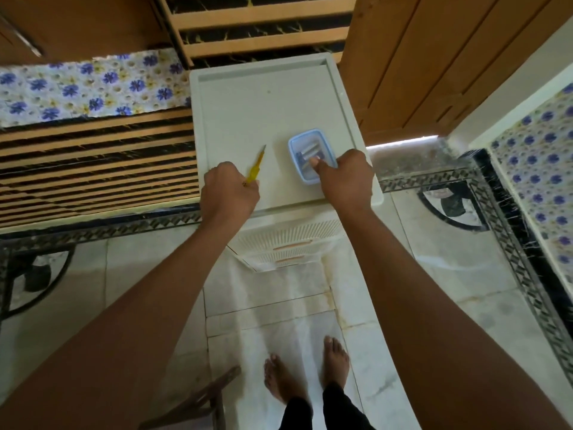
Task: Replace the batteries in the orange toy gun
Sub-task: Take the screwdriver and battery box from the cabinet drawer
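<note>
Bare feet [305, 377] on marble floor [449, 274]. Right hand [345, 178] clamped on small clear rectangular plastic box with blue rim [305, 150], on white plastic surface [266, 110]; several batteries inside, count unclear. Left hand [228, 190] closed on yellow-handled screwdriver [255, 165], tip pointing away. Orange toy gun out of view.

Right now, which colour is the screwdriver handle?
Yellow: the screwdriver handle, held by the left hand, head view.
</note>
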Demonstrator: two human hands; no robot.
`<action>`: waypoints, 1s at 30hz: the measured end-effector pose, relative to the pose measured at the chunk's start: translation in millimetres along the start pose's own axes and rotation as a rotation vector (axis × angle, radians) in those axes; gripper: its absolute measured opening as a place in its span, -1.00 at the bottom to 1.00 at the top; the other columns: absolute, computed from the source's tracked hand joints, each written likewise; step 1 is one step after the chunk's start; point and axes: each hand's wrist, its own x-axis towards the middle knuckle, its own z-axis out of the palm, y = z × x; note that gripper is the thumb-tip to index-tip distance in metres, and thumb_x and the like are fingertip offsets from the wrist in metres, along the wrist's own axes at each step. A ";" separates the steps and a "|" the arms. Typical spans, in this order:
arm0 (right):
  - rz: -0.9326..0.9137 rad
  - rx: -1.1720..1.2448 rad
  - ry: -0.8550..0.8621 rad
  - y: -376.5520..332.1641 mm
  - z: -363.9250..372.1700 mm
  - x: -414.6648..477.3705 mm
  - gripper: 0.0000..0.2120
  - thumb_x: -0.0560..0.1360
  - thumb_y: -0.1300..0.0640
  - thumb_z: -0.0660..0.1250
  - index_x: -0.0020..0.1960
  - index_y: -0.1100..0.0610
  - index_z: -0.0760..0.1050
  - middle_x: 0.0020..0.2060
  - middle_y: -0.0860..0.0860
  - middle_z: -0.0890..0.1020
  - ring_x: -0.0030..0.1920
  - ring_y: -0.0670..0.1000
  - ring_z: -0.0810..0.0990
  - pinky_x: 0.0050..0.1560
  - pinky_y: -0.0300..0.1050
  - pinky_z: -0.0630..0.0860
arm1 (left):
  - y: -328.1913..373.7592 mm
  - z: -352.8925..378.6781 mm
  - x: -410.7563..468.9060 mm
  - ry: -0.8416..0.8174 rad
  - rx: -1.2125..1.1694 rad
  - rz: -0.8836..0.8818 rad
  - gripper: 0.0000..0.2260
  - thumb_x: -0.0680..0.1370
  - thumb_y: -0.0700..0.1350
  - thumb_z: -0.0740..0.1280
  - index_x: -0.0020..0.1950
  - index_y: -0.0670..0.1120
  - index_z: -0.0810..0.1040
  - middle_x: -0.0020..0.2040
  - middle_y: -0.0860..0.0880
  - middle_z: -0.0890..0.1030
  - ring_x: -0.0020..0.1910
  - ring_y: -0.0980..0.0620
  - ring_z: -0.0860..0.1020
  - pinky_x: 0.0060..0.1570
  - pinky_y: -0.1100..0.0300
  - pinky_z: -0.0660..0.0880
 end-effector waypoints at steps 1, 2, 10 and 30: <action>0.015 0.043 -0.004 0.4 -2.4 -2.7 -0.58 0.53 -0.11 0.48 0.13 0.22 0.53 -0.03 0.07 0.61 -0.04 0.05 0.60 -0.31 -0.23 0.39 | -0.9 -3.8 0.0 -0.024 -0.060 -0.031 -0.73 0.56 0.06 0.50 -0.05 -0.15 0.70 -0.03 -0.16 0.69 -0.02 -0.14 0.67 -0.06 0.03 0.62; 0.027 0.070 -0.004 1.0 -5.4 -6.8 -0.62 0.55 -0.06 0.48 0.14 0.22 0.51 -0.03 0.07 0.61 -0.06 0.03 0.58 -0.34 -0.28 0.32 | -1.3 -9.1 -3.7 -0.053 -0.120 -0.058 -0.75 0.56 0.05 0.51 -0.12 -0.14 0.71 -0.09 -0.17 0.70 -0.06 -0.14 0.69 -0.06 0.04 0.64; 0.140 0.385 -0.127 3.3 -43.2 -77.2 -0.70 0.52 -0.04 0.52 -0.16 0.13 0.49 -0.17 0.11 0.70 -0.14 0.10 0.75 -0.03 0.20 0.72 | -7.0 -90.6 -82.4 -0.234 -0.618 -0.220 -0.82 0.58 -0.17 0.49 0.08 -0.26 0.61 -0.02 -0.21 0.72 -0.18 -0.02 0.70 -0.18 0.13 0.71; -0.043 0.874 -0.193 -13.4 -246.6 -348.6 -0.73 0.58 0.15 0.46 -0.20 0.19 0.43 -0.07 0.29 0.67 -0.02 0.11 0.76 -0.06 0.09 0.73 | 9.6 -242.4 -387.7 -0.261 -0.767 -0.092 -0.86 0.59 -0.22 0.46 0.08 -0.26 0.62 0.01 -0.23 0.73 -0.09 -0.11 0.77 -0.13 0.11 0.72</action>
